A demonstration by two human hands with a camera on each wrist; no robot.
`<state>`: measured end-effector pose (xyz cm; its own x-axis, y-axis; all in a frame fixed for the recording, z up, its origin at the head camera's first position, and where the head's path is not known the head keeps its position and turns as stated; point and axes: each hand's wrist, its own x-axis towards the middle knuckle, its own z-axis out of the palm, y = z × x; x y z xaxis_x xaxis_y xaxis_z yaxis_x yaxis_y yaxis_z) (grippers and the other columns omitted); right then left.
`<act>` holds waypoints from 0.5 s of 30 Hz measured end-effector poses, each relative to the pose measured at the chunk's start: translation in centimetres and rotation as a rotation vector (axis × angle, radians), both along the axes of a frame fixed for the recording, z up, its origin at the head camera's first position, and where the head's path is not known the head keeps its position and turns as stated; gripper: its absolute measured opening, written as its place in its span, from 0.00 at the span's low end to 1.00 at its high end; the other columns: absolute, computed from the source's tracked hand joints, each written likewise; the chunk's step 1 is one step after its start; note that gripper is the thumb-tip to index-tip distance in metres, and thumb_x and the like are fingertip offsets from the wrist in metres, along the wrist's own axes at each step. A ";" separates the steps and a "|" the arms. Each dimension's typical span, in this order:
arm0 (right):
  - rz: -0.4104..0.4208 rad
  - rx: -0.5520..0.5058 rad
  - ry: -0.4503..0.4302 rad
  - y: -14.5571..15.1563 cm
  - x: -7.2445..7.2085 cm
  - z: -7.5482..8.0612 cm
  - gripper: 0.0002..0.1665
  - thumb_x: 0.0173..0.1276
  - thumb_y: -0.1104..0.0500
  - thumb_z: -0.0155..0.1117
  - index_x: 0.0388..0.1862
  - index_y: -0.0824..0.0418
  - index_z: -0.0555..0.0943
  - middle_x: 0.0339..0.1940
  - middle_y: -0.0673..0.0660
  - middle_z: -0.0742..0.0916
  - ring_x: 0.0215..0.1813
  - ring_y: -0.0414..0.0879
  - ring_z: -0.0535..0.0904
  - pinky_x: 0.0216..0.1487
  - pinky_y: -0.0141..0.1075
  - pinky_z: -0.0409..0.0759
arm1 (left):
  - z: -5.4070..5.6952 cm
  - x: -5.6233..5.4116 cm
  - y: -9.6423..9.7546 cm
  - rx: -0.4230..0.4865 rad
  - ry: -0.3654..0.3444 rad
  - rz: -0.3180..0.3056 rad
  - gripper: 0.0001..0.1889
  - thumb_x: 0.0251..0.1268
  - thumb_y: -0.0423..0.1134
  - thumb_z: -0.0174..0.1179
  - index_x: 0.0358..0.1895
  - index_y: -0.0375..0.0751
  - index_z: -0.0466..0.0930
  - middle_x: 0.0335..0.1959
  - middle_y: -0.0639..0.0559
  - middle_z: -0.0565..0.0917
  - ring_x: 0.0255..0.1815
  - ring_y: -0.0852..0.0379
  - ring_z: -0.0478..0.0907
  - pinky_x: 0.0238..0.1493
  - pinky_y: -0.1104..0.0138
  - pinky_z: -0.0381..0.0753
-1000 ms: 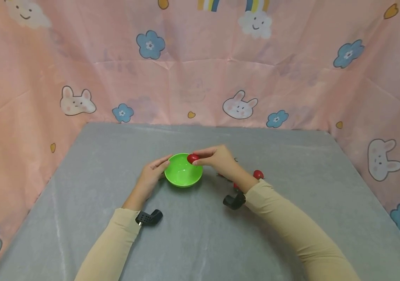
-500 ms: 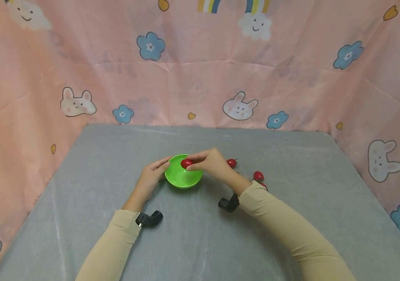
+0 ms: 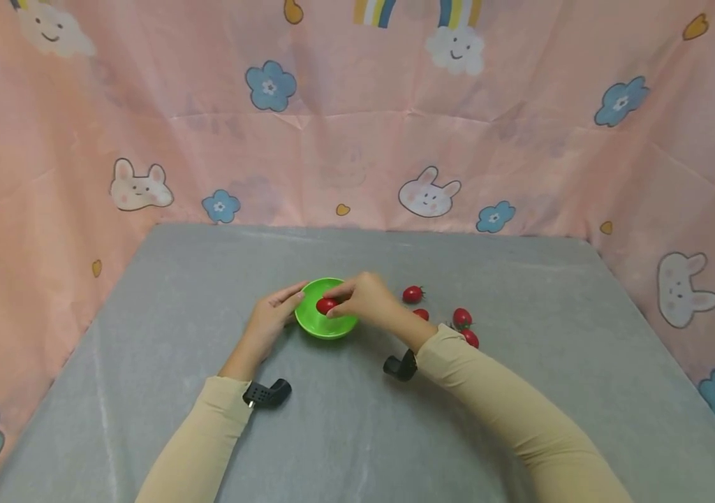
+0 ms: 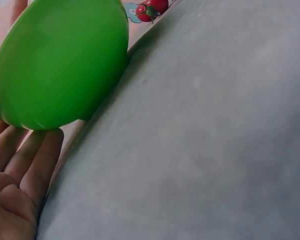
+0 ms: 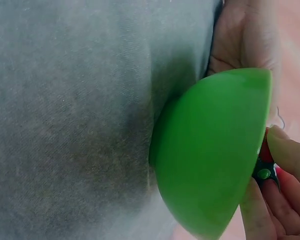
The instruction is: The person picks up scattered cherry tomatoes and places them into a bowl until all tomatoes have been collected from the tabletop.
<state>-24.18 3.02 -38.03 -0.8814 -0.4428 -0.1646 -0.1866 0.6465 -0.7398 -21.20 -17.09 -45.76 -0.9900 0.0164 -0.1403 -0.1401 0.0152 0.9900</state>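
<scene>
A bright green bowl (image 3: 320, 328) stands on the grey tabletop. My left hand (image 3: 269, 314) holds its left side, thumb at the rim; in the left wrist view several fingers (image 4: 47, 155) touch the bowl's outer wall (image 4: 65, 65). Between thumb and fingers, my right hand (image 3: 366, 300) pinches a red cherry tomato (image 3: 327, 306) over the bowl's inside. From the right wrist, the bowl wall (image 5: 210, 150) covers most of that tomato (image 5: 264, 151), though its green stem end shows. Whether it touches the bowl's bottom, I cannot tell.
To the right of the bowl lie several more cherry tomatoes: one at the back (image 3: 413, 294), one partly behind my right wrist (image 3: 421, 314), and a pair with green stems (image 3: 461, 318) (image 3: 470, 338). A pink patterned cloth (image 3: 345, 140) hangs behind the table.
My right hand has moved left and toward me, bringing the pinched cherry tomato from the bowl's far right rim to over its middle. The left hand has stayed on the bowl.
</scene>
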 end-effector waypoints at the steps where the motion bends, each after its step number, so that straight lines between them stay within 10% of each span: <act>1: 0.012 0.011 0.011 -0.1 0.0 -0.1 0.20 0.55 0.58 0.80 0.49 0.55 0.89 0.49 0.54 0.91 0.53 0.45 0.83 0.49 0.34 0.84 | 0.0 0.0 0.0 0.004 -0.002 0.002 0.21 0.76 0.43 0.55 0.68 0.42 0.75 0.68 0.46 0.77 0.51 0.73 0.80 0.48 0.76 0.81; 15: 0.149 0.141 0.104 -1.5 0.1 -0.4 0.18 0.58 0.61 0.76 0.50 0.55 0.89 0.47 0.53 0.91 0.54 0.46 0.83 0.55 0.38 0.81 | -0.4 0.0 0.0 -0.002 -0.002 -0.001 0.22 0.75 0.45 0.55 0.68 0.44 0.75 0.69 0.47 0.75 0.53 0.69 0.80 0.49 0.75 0.81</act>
<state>-24.06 1.50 -38.43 -0.8237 -0.5481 -0.1453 -0.3583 0.7018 -0.6157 -21.22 -17.09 -46.11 -0.9897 0.0169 -0.1423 -0.1420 0.0177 0.9897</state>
